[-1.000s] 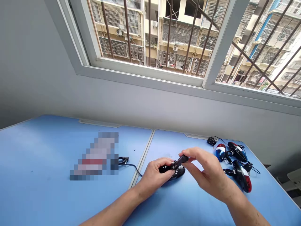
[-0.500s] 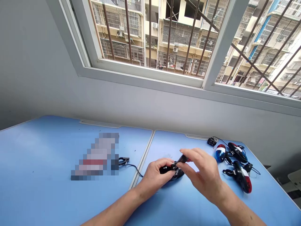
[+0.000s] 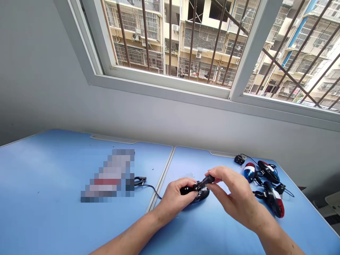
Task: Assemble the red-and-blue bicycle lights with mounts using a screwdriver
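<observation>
- Black plastic light unit (image 3: 198, 193) sits on the blue desk (image 3: 53, 184); our left hand (image 3: 175, 196) clamps its body.
- Our right hand (image 3: 235, 198) pinches its small bracket (image 3: 207, 180).
- We judge it light, rigid, slightly slick; best held by the body.

Bright daylight is admitted through the barred window (image 3: 202, 46) beyond the hands. Soft shadows are cast on the blue table (image 3: 53, 170) beneath them. Focus is kept sharp throughout; lines are bent at the edges, and one patch is pixelated.
</observation>
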Demonstrator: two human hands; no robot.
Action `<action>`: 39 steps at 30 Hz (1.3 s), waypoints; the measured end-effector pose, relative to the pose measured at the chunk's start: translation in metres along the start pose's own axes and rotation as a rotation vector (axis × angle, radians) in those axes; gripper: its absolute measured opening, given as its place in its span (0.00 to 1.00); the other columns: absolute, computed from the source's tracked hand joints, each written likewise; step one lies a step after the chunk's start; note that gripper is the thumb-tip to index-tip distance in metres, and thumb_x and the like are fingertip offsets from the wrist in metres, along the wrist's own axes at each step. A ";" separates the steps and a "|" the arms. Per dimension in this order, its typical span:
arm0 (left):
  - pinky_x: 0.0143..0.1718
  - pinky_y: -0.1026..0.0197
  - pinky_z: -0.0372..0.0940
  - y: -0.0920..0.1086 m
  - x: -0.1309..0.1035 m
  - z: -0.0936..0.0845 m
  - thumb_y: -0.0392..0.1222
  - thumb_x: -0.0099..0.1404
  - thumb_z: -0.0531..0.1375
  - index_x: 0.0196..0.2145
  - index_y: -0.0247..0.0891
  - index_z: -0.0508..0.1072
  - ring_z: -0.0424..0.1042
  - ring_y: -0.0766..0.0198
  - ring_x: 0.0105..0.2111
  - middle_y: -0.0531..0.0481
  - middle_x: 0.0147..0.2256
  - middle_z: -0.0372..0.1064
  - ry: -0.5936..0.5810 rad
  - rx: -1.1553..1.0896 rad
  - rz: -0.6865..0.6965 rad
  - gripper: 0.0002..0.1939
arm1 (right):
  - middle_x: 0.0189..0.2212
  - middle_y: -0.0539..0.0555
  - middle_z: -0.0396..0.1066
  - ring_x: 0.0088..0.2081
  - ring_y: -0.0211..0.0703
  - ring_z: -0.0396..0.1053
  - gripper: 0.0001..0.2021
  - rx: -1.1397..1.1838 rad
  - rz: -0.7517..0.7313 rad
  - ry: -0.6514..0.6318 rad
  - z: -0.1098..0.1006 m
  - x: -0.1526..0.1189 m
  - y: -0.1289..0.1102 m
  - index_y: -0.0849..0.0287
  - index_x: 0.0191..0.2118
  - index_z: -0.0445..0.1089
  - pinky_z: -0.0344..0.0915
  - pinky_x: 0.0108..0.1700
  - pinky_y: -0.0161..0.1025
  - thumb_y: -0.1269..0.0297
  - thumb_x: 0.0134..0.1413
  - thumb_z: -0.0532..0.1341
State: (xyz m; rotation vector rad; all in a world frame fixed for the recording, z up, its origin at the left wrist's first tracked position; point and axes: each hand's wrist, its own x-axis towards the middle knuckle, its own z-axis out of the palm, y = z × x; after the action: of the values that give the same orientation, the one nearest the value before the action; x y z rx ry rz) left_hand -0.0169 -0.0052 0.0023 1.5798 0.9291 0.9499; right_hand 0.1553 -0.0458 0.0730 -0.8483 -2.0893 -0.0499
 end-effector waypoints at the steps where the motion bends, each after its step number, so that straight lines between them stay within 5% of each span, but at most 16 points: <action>1: 0.41 0.60 0.64 0.000 0.000 0.000 0.37 0.53 0.59 0.27 0.39 0.76 0.71 0.57 0.37 0.50 0.32 0.75 0.004 0.004 0.000 0.05 | 0.28 0.53 0.69 0.27 0.39 0.67 0.04 -0.013 0.017 0.019 0.002 0.000 0.000 0.58 0.39 0.63 0.68 0.28 0.36 0.72 0.60 0.55; 4: 0.41 0.61 0.64 0.002 -0.001 0.001 0.36 0.52 0.59 0.26 0.39 0.76 0.72 0.57 0.38 0.50 0.33 0.75 0.007 0.006 0.003 0.05 | 0.24 0.50 0.66 0.24 0.38 0.66 0.01 -0.055 0.053 0.104 0.011 0.000 0.001 0.57 0.35 0.62 0.66 0.25 0.34 0.68 0.60 0.56; 8: 0.41 0.61 0.64 0.003 -0.001 0.001 0.35 0.51 0.58 0.24 0.39 0.75 0.72 0.58 0.37 0.50 0.34 0.76 0.005 -0.004 0.017 0.05 | 0.24 0.50 0.69 0.24 0.38 0.66 0.06 -0.094 0.024 0.140 0.018 -0.001 0.003 0.57 0.42 0.63 0.66 0.26 0.34 0.69 0.60 0.57; 17: 0.41 0.62 0.63 -0.001 -0.001 -0.001 0.36 0.53 0.59 0.26 0.39 0.75 0.71 0.58 0.36 0.50 0.34 0.75 -0.020 -0.002 0.018 0.04 | 0.41 0.57 0.72 0.40 0.42 0.72 0.16 0.096 0.033 -0.051 0.001 -0.001 0.003 0.57 0.52 0.60 0.74 0.37 0.39 0.75 0.60 0.54; 32: 0.38 0.64 0.63 0.003 -0.001 0.001 0.36 0.52 0.58 0.25 0.38 0.75 0.71 0.59 0.35 0.50 0.33 0.75 -0.008 0.003 -0.001 0.05 | 0.28 0.53 0.69 0.28 0.39 0.67 0.05 0.036 0.048 0.026 0.013 -0.003 0.001 0.58 0.39 0.61 0.68 0.30 0.37 0.73 0.58 0.56; 39: 0.37 0.64 0.62 0.005 -0.001 0.000 0.36 0.52 0.58 0.23 0.38 0.73 0.70 0.60 0.33 0.52 0.29 0.74 0.000 0.020 0.010 0.04 | 0.28 0.53 0.70 0.28 0.40 0.67 0.14 -0.054 -0.003 0.105 0.021 -0.004 -0.001 0.57 0.50 0.59 0.66 0.30 0.37 0.74 0.60 0.55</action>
State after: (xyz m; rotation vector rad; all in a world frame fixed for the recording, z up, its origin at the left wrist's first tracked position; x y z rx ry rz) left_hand -0.0163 -0.0070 0.0070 1.6018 0.9345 0.9504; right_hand 0.1409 -0.0420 0.0571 -0.8569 -1.9983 -0.1495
